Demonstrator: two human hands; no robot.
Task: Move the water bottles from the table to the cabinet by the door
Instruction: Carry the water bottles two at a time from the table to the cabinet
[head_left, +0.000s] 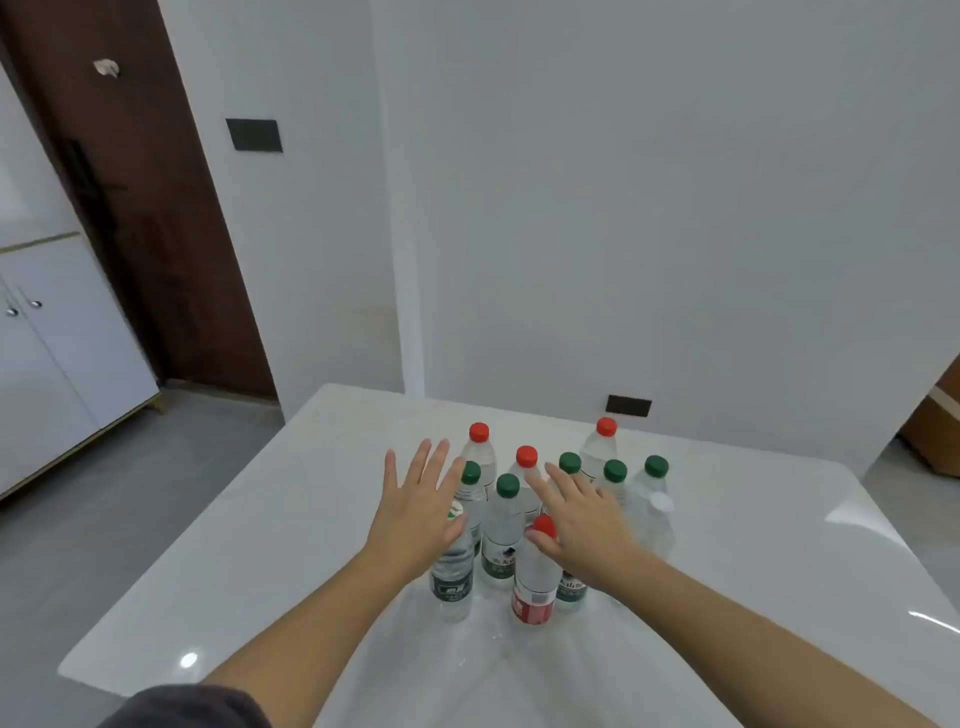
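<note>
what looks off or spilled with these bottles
Nothing stands out: the water bottles stand upright and capped in a cluster on the table, with no spill visible. The left hand and right hand are open over them.

The bottles (501, 525) stand upright in a tight cluster on the tabletop (260, 571), toward its far middle, in rough rows running front to back. The nearest bottle (532, 577) stands at the front of the cluster, with another (453, 571) just to its left. The left hand (421, 514) hangs over the cluster's left side and the right hand (582, 525) over its right, both with fingers spread; the right thumb lies beside the nearest bottle's cap. The wall (623, 208) stands behind the tabletop, with an outlet (628, 406) just past the far edge. The door (145, 208) is far left, and the cabinet (62, 353) stands on the floor to its left, well apart from the tabletop.
</note>
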